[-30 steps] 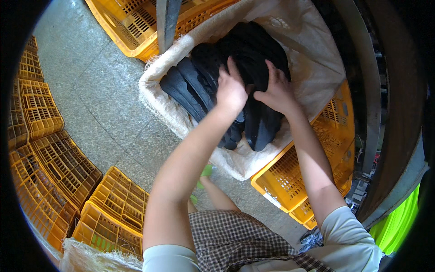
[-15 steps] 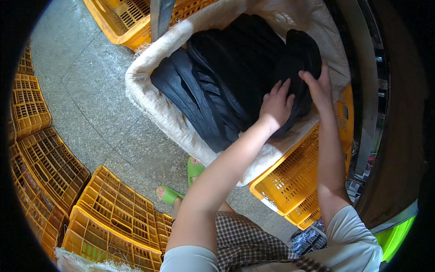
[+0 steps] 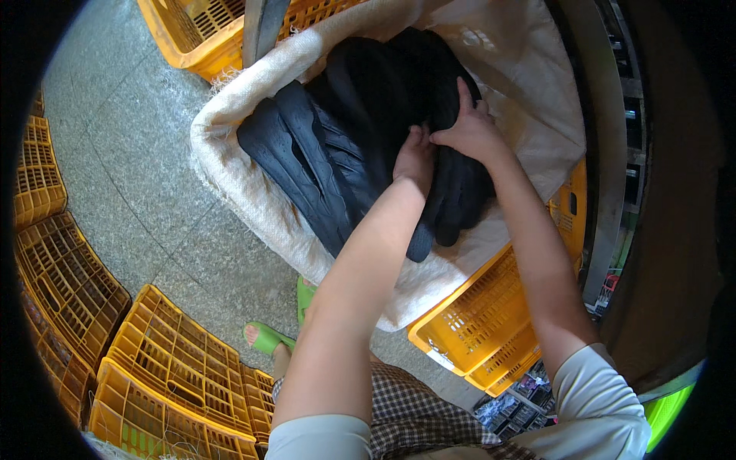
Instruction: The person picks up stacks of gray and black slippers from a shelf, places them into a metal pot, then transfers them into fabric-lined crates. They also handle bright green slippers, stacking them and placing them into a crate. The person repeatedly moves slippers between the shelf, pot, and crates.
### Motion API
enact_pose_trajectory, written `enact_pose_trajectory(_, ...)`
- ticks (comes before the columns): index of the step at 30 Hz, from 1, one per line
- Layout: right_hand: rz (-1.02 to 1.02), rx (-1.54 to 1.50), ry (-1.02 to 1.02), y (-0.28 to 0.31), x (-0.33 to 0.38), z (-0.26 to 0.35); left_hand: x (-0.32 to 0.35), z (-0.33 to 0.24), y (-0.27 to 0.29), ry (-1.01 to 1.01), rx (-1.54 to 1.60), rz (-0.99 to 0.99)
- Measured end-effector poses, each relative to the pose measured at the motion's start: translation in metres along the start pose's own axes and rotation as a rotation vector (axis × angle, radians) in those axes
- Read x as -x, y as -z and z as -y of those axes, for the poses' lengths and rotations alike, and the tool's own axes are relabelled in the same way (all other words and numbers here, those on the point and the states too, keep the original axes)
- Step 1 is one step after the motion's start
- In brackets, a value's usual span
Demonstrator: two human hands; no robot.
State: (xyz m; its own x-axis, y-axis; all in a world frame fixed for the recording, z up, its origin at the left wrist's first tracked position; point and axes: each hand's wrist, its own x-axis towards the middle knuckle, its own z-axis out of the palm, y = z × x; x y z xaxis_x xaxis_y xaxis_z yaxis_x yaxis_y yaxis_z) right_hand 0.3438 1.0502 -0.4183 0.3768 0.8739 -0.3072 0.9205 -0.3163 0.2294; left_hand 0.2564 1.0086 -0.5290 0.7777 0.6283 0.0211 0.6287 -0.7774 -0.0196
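Here, the left hand (image 3: 415, 161) and right hand (image 3: 475, 134) press close together on dark pieces (image 3: 372, 96) inside a white sack (image 3: 529, 100); whether they grip, I cannot tell.

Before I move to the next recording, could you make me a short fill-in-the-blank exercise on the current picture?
1. The left hand and right hand are both at dark pieces lying ____ the sack, not outside it.
2. The colour of the slippers is ____.
3. The pattern on the person's brown-and-white cloth is ____.
4. The crates at the picture's lower left stand on the person's ____ side.

Missing words: inside; green; checked; left.
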Motion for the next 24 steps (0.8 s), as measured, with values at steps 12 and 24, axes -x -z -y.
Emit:
enact_pose_trajectory(12, -0.062, -0.238, 0.103, -0.003, 0.015, -0.024, 0.045, 0.064, 0.029, -0.102, 0.185, 0.350)
enact_pose_trajectory(24, 0.022, -0.472, 0.135, 0.002, 0.034, -0.034, 0.024, 0.062, 0.029, -0.194, 0.006, 0.318)
